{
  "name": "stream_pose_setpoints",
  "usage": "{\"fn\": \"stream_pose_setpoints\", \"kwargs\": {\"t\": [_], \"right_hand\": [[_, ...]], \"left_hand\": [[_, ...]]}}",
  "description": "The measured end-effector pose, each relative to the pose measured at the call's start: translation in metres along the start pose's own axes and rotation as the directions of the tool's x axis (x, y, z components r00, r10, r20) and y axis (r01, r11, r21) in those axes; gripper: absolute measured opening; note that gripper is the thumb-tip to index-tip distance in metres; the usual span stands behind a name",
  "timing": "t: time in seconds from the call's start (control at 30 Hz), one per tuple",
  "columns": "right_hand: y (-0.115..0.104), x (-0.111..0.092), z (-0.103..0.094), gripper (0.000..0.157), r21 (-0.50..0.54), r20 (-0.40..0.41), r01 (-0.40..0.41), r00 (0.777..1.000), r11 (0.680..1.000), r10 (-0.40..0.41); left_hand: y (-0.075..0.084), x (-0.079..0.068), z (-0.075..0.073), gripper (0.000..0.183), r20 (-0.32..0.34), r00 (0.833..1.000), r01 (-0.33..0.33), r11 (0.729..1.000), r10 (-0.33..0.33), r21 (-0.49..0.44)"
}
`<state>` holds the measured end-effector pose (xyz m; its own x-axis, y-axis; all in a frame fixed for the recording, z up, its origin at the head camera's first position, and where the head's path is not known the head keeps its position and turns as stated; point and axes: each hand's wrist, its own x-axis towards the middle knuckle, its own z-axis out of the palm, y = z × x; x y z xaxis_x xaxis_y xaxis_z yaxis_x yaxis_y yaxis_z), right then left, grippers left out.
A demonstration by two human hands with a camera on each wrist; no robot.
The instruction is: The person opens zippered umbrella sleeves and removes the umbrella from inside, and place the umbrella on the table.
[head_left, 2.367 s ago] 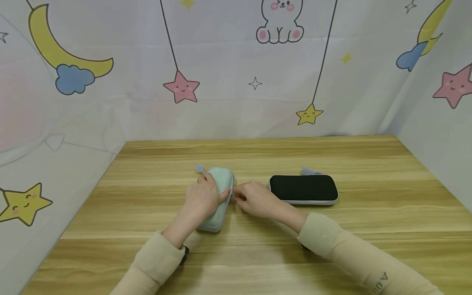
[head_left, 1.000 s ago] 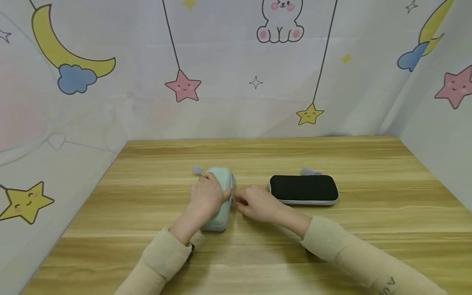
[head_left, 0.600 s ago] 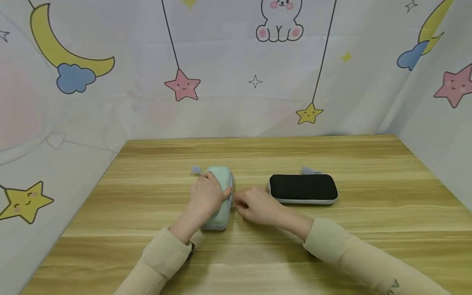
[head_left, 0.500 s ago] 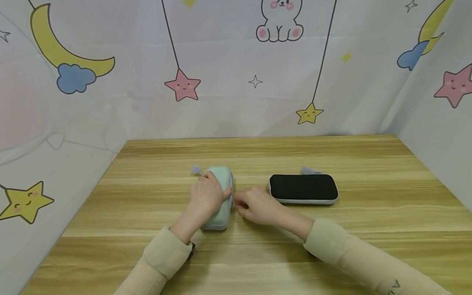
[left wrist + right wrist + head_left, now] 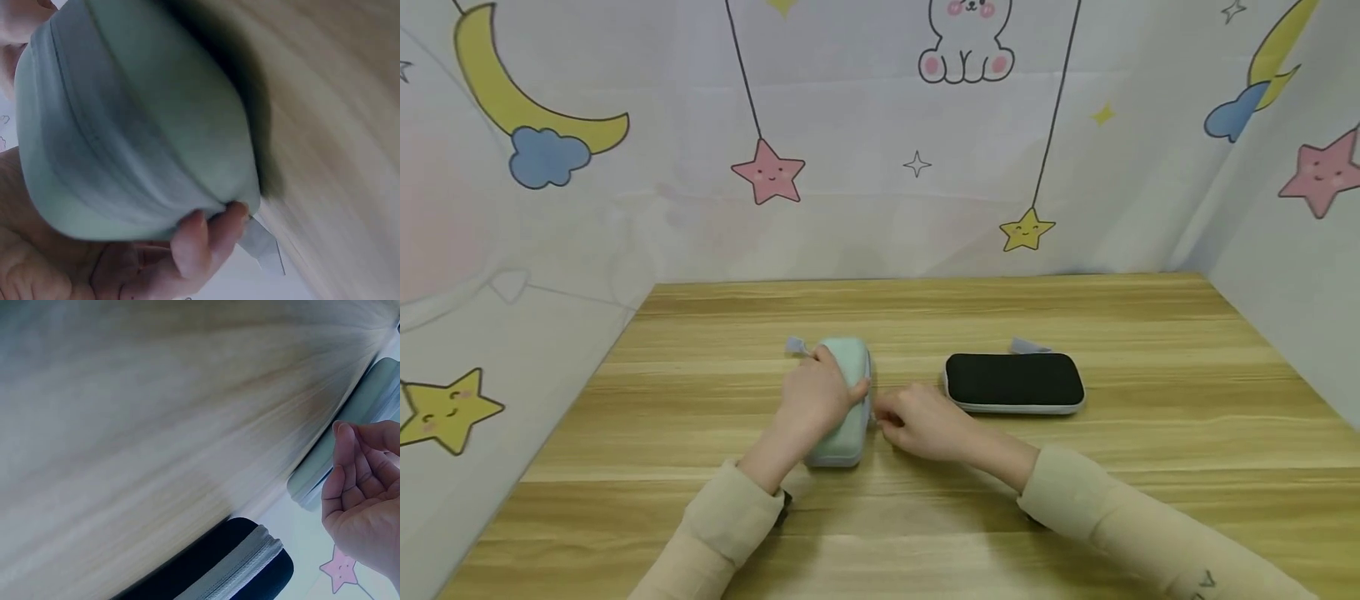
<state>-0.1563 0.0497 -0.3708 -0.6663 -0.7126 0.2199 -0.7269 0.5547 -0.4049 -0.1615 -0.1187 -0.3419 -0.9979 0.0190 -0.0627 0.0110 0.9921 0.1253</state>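
Observation:
A mint-green zippered pencil case [image 5: 847, 437] lies on the table, its long side running away from me. My left hand [image 5: 815, 396] grips it from above, thumb along its right side and fingers over its left. In the left wrist view, the fingertips [image 5: 190, 247] press the case's edge below its grey zipper band [image 5: 100, 137]. My right hand [image 5: 921, 421] is close against the case's right side, thumb and index finger pinching the small zipper pull there. The right wrist view shows those fingers [image 5: 345, 447] together in front of the case, the pull mostly hidden.
A black pencil case [image 5: 1015, 382] with a light zipper edge lies to the right, a grey ribbon tab [image 5: 1030, 346] behind it. Another grey tab [image 5: 795, 344] sticks out from the mint case's far left. A printed cloth [image 5: 865, 242] hangs behind the wooden table [image 5: 1120, 492].
My right hand has slid a little toward me along the mint case's right side. The case has turned slightly straighter under my left hand, which keeps its grip.

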Motion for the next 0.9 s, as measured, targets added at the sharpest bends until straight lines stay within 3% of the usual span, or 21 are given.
{"fn": "stream_pose_setpoints", "kwargs": {"t": [0.13, 0.2, 0.27, 0.3, 0.37, 0.5, 0.6, 0.73, 0.9], "right_hand": [[-0.003, 0.002, 0.000, 0.022, 0.012, 0.017, 0.000, 1.000, 1.000, 0.000], [-0.004, 0.002, 0.000, 0.023, 0.015, 0.026, -0.008, 1.000, 1.000, 0.007], [-0.005, 0.002, -0.001, 0.022, 0.011, 0.029, -0.017, 0.999, 1.000, 0.017], [-0.005, 0.002, -0.002, 0.021, 0.011, 0.032, -0.024, 0.999, 1.000, 0.024], [-0.005, 0.002, -0.002, 0.018, 0.016, 0.036, -0.033, 0.999, 0.999, 0.032], [-0.004, 0.001, -0.003, 0.014, 0.020, 0.042, -0.038, 0.998, 0.999, 0.037], [-0.003, 0.002, -0.002, 0.012, 0.015, 0.040, -0.032, 0.999, 0.999, 0.031], [-0.001, 0.002, -0.001, 0.013, 0.015, 0.044, -0.033, 0.999, 0.999, 0.032], [-0.001, 0.001, -0.002, 0.015, 0.010, 0.050, -0.047, 0.998, 0.999, 0.046]], "left_hand": [[-0.012, -0.002, 0.000, 0.091, -0.013, 1.000, -0.013, 1.000, 0.013, -0.024], [-0.019, -0.003, -0.002, 0.084, -0.051, 0.996, -0.069, 0.998, 0.069, 0.003], [-0.028, -0.004, -0.004, 0.068, -0.107, 0.981, -0.163, 0.986, 0.164, 0.025], [-0.032, -0.004, -0.006, 0.056, -0.130, 0.966, -0.220, 0.974, 0.225, 0.048], [-0.041, -0.003, -0.009, 0.046, -0.164, 0.920, -0.341, 0.933, 0.356, 0.117], [-0.054, 0.004, -0.014, 0.078, -0.150, 0.806, -0.534, 0.813, 0.572, 0.232], [-0.059, 0.009, -0.013, 0.086, -0.085, 0.746, -0.622, 0.737, 0.660, 0.265], [-0.061, 0.014, -0.010, 0.085, -0.004, 0.709, -0.674, 0.679, 0.705, 0.291], [-0.060, 0.017, -0.007, 0.084, -0.002, 0.684, -0.692, 0.650, 0.729, 0.313]]}}
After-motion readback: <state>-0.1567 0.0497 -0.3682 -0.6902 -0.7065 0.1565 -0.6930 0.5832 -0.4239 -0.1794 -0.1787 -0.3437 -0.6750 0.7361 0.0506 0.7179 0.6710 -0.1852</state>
